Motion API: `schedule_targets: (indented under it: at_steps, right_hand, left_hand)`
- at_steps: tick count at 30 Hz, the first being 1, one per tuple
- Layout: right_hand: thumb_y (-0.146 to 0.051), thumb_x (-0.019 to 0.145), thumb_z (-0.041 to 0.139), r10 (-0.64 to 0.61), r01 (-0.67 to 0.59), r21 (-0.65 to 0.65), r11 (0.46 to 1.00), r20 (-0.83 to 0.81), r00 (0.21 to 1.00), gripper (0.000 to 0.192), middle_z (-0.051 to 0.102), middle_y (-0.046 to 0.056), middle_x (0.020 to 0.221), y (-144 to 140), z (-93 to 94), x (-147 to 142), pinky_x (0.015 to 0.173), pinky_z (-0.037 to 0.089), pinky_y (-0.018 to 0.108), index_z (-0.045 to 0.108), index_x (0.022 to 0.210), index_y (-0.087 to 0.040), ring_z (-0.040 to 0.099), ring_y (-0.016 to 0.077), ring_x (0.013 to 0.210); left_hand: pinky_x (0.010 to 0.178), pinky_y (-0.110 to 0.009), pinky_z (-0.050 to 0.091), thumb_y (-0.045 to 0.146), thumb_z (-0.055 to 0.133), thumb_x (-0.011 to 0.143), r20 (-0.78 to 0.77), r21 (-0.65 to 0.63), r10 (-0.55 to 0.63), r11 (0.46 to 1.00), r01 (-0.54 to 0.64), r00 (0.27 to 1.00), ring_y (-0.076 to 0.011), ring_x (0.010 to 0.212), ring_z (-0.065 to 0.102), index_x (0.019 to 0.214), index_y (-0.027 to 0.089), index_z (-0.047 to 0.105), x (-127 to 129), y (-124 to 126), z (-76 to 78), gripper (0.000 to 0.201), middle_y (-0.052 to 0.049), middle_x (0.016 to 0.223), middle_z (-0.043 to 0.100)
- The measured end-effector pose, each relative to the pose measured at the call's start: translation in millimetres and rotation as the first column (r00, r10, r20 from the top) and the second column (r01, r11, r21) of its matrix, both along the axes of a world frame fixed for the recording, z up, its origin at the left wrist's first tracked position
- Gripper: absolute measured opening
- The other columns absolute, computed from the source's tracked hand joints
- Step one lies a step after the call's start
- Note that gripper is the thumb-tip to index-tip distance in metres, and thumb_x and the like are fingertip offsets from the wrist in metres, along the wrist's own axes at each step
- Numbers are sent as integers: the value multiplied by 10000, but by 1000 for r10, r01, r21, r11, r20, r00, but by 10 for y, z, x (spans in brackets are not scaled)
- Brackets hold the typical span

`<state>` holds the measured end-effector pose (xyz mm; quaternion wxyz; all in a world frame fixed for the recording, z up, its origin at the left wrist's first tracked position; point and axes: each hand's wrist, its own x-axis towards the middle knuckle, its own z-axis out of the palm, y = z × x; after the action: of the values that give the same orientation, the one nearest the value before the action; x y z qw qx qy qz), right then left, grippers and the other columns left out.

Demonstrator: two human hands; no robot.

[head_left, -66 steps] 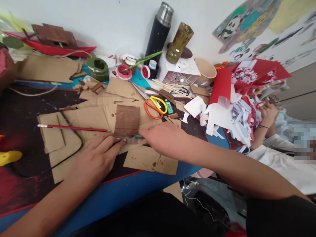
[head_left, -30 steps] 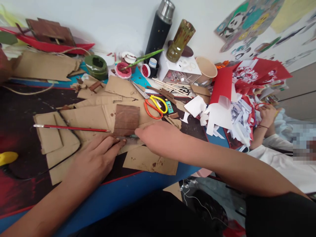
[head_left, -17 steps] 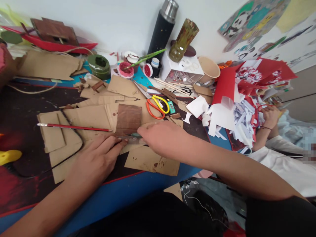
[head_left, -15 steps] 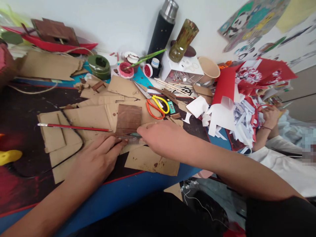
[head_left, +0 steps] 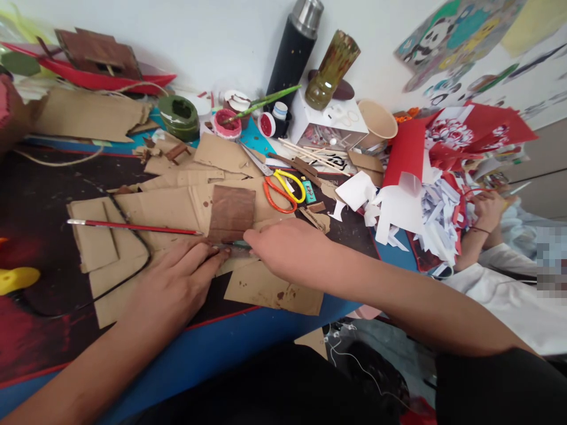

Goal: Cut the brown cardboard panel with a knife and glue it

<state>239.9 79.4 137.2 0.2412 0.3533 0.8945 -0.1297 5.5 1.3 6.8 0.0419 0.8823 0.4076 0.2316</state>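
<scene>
In the head view a square brown-painted piece of cardboard lies on plain cardboard sheets in front of me. Along its near edge runs a clear ruler, partly hidden. My left hand holds the ruler down, its fingers pressed against the left part. My right hand is closed around a craft knife with a teal body; most of it is inside the fist. The knife's front end points left, close to the painted piece's near edge and the left fingertips. A red pencil lies left of the piece.
Scissors with orange and yellow handles lie behind my right hand. Farther back stand paint pots, a black flask and a red model boat. At the right, another person's hand is near paper scraps.
The camera view has shifted slightly. My right hand and the craft knife have moved a little left along the ruler; my left hand stays in place.
</scene>
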Motion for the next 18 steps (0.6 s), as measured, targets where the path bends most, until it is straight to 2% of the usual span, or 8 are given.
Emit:
schedule_targets:
  at_steps: [5,9,13,18]
  right_hand:
    - [-23,1057,557,-6,6,-6,1000,17,1000,286,833,122,961,-18,20,-53,671,430,349,708,1277,-126,764,245,858]
    - [-21,1063,561,-24,24,17,1000,-3,1000,264,827,124,953,-86,21,-88,661,453,349,718,1253,-117,784,256,867]
    - [-36,1067,576,-28,27,16,1000,26,999,247,825,128,945,-138,33,-114,617,461,351,719,1258,-102,796,275,852]
    - [-13,1060,549,-24,23,16,1000,57,998,287,839,128,963,-127,85,-109,651,492,361,741,1248,-116,800,282,889]
  left_hand:
    - [1109,-549,595,105,478,1056,-1,-12,-6,1000,6,1000,-359,1221,717,1426,146,726,-2,3,12,448,-138,1157,783]
    - [1097,-560,599,121,461,1064,-17,-46,10,999,-11,1000,-358,1211,720,1429,157,732,-4,-5,19,456,-144,1159,782]
    - [1070,-565,605,129,447,1076,-39,-10,16,1000,-17,999,-366,1196,710,1405,136,725,-13,-14,9,431,-147,1145,771]
    - [1052,-547,610,142,460,1078,-41,23,-3,1000,4,999,-353,1176,713,1415,152,712,-42,-5,-9,421,-137,1150,772]
